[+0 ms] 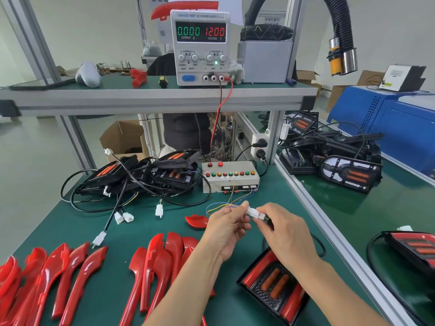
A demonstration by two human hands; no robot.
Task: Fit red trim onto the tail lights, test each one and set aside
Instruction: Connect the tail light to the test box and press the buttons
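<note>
Both hands are up over the green table (179,222), meeting in the middle. The left hand (226,231) pinches one white plug (251,211) between thumb and fingertips, the other fingers curled in behind. The right hand (282,234) comes in from the other side, thumb and forefinger closed on the second white plug (260,216). The two plugs are touching end to end; whether they are fully seated I cannot tell. Thin coloured wires (226,203) loop from the left-hand plug up to the test box (230,182) with its row of coloured buttons.

Just under the right forearm lies the tail light (273,288), flat on the table near the front edge, black housing with red trim along both sides and two orange strips in the middle. Its black cable (317,245) curls out behind the right wrist.

To the left, loose red trim pieces (82,276) lie fanned across the front of the table, and one small red piece (196,221) sits just beside the left hand. Further back on the left is a heap of tail lights (141,175) with tangled black cables and white plugs hanging loose. On the shelf above, the power supply (200,48) reads 0.000 on the current side and 12.00 on the voltage side. On the neighbouring table to the right, more tail lights (348,175) are piled.
</note>
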